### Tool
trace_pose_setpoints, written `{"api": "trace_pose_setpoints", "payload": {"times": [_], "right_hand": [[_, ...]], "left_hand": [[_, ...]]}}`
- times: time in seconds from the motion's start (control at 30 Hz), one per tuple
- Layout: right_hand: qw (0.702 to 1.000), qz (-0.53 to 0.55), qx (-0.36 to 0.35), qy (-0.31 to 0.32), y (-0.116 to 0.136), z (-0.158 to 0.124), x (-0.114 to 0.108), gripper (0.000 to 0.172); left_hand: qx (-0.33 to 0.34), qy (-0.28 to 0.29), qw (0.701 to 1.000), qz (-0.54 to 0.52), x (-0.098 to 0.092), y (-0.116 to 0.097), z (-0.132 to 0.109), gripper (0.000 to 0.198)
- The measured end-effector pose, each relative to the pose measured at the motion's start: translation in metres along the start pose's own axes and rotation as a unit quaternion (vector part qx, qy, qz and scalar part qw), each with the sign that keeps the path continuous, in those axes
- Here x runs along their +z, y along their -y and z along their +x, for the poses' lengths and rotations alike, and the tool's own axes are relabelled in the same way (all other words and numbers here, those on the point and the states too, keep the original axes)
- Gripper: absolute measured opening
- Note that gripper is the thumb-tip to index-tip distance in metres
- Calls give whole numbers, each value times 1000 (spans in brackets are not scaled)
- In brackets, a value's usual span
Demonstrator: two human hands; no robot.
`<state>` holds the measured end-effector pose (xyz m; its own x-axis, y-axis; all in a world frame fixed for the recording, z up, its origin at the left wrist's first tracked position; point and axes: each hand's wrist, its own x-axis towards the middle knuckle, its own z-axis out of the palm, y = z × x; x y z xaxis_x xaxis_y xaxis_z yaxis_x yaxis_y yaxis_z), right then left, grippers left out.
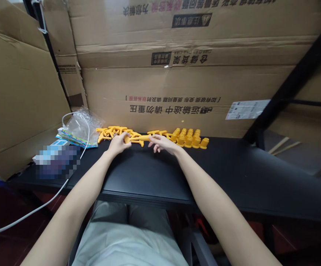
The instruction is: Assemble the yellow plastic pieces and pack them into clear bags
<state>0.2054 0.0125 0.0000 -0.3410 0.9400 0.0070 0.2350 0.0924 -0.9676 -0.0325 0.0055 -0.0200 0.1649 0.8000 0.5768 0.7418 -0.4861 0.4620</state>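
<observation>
Between my two hands a slim yellow plastic piece [139, 138] lies nearly level above the black table. Fingers and thumb of my left hand [118, 144] close around its wider left end. My right hand [163, 143] pinches its right end, with the other fingers loosely curled below. Just behind my hands is a heap of yellow branched plastic pieces [113, 130], with what look like small dark bead chains among them. More such pieces [157, 132] lie behind my right hand. To its right stand several yellow cup-shaped pieces [188, 139] in rows.
A black tabletop [146, 173] runs under my forearms. Printed cardboard [177, 81] walls off the back, and another cardboard sheet [19, 99] stands left. Clear plastic bags [79, 127] and a blurred item [57, 160] sit at left. A white cable [47, 202] crosses the table edge.
</observation>
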Motion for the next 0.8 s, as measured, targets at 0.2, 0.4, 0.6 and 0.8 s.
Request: {"api": "trace_pose_setpoints", "payload": {"times": [0.2, 0.4, 0.6, 0.8], "right_hand": [[997, 26, -72, -17, -8, 4, -2, 33], [995, 12, -26, -98, -3, 4, 12, 52], [996, -9, -81, -39, -3, 5, 0, 40], [989, -10, -143, -28, -8, 8, -5, 50]], "left_hand": [[0, 1, 1000, -10, -1, -1, 0, 25], [14, -6, 999, -37, -2, -2, 0, 23], [1, -2, 999, -43, 1, 3, 1, 22], [-3, -2, 998, -68, 2, 7, 1, 23]]}}
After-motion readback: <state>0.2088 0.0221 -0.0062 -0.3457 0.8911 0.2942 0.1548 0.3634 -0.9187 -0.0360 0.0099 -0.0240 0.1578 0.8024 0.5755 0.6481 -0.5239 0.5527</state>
